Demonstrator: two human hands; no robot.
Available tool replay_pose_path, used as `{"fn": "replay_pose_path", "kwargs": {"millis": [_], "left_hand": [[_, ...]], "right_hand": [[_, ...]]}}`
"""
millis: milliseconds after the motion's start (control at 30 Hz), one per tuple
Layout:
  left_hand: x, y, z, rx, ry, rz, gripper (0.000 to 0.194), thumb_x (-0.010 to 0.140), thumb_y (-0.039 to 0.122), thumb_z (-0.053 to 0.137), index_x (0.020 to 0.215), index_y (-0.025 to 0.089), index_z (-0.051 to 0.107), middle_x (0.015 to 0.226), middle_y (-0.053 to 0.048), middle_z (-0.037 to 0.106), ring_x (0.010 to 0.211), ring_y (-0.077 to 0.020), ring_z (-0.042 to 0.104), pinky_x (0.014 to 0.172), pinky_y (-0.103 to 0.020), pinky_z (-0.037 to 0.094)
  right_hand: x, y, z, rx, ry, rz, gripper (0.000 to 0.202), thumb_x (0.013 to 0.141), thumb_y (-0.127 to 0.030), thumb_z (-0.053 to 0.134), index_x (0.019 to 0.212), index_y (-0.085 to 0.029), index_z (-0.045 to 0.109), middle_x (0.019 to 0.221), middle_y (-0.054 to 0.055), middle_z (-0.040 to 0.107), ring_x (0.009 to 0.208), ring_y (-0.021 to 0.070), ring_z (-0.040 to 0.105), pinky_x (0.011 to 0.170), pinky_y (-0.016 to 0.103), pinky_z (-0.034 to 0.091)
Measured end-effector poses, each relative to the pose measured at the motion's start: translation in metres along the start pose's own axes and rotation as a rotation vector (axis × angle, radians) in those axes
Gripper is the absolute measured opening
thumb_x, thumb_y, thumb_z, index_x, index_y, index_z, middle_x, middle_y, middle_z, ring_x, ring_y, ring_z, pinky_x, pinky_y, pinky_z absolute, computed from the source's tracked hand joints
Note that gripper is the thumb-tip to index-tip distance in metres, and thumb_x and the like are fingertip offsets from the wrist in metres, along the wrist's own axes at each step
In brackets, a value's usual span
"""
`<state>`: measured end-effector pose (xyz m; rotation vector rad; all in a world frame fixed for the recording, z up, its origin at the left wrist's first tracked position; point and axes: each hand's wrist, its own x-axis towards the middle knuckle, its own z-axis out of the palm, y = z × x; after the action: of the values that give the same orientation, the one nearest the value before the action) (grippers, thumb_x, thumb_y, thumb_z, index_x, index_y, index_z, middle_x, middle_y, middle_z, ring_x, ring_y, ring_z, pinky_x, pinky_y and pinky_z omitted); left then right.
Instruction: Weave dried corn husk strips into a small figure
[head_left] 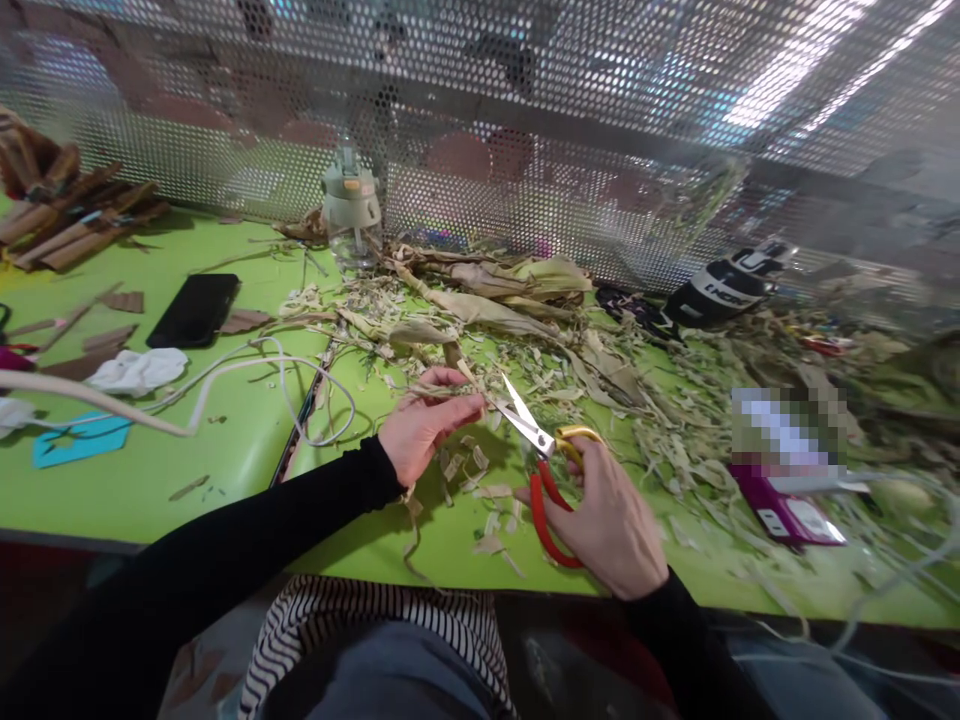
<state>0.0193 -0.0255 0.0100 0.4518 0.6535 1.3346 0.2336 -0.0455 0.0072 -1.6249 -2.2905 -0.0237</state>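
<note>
My left hand (424, 425) pinches a strip of dried, pale plant leaf (471, 372), its thumb and fingers pressed together. A thin end of dried leaf (412, 525) dangles below that wrist. In my right hand (611, 520) is a pair of scissors (541, 440), one handle red and the other yellow. Their blades are spread apart and point toward my left fingertips, close to the strip. Small cut leaf scraps (491, 543) lie on the green table (360, 520) beneath both hands. Long dried leaves (487, 300) are heaped just beyond them.
A clear bottle (352, 205) and a dark bottle (727, 285) stand or lean near the perforated metal screen (450, 160). At left are a black phone (193, 310), a looping white cable (232, 365) and bark-like rolls (67, 210). A purple packet (787, 510) lies right.
</note>
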Motion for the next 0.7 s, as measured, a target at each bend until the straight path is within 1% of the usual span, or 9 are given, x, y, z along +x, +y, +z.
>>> {"fn": "replay_pose_path", "kwargs": {"millis": [200,300,400,600,700], "left_hand": [[-0.001,-0.004,0.0,0.004,-0.011,0.015,0.035,0.06,0.013,0.08,0.081,0.017,0.051,0.065,0.005,0.066,0.058,-0.006,0.061,0.071,-0.023,0.051],[-0.001,-0.003,0.0,0.021,0.002,0.021,0.034,0.061,0.012,0.078,0.081,0.017,0.051,0.069,0.004,0.067,0.061,-0.0068,0.061,0.071,-0.024,0.051],[-0.001,-0.003,0.0,0.038,0.01,0.027,0.033,0.063,0.011,0.077,0.082,0.018,0.05,0.071,0.004,0.066,0.064,-0.0075,0.062,0.073,-0.025,0.051],[0.0,-0.005,-0.001,0.054,0.01,0.058,0.033,0.064,0.013,0.076,0.082,0.018,0.049,0.073,0.004,0.065,0.062,-0.0073,0.061,0.069,-0.024,0.05],[0.0,-0.006,-0.002,0.069,0.0,0.061,0.033,0.064,0.014,0.076,0.083,0.018,0.049,0.073,0.004,0.065,0.063,-0.0077,0.061,0.069,-0.024,0.05]], "right_hand": [[0.013,-0.014,0.003,-0.006,0.027,0.01,0.054,0.077,-0.06,0.051,0.107,-0.015,0.049,0.082,0.009,0.059,0.071,0.0225,0.057,0.058,0.031,0.041],[0.017,-0.017,0.004,-0.003,0.036,0.009,0.052,0.078,-0.059,0.05,0.106,-0.015,0.049,0.081,0.008,0.059,0.068,0.0214,0.057,0.057,0.03,0.04],[0.018,-0.017,0.006,-0.015,0.034,0.004,0.051,0.078,-0.06,0.051,0.105,-0.016,0.049,0.079,0.007,0.058,0.067,0.0209,0.056,0.057,0.03,0.039],[0.02,-0.014,0.011,-0.065,0.072,0.004,0.054,0.078,-0.061,0.05,0.104,-0.014,0.051,0.082,0.01,0.059,0.074,0.0244,0.058,0.063,0.033,0.04],[0.02,-0.014,0.01,-0.075,0.068,-0.008,0.055,0.079,-0.062,0.048,0.105,-0.013,0.052,0.082,0.01,0.06,0.073,0.0244,0.058,0.061,0.032,0.039]]}}
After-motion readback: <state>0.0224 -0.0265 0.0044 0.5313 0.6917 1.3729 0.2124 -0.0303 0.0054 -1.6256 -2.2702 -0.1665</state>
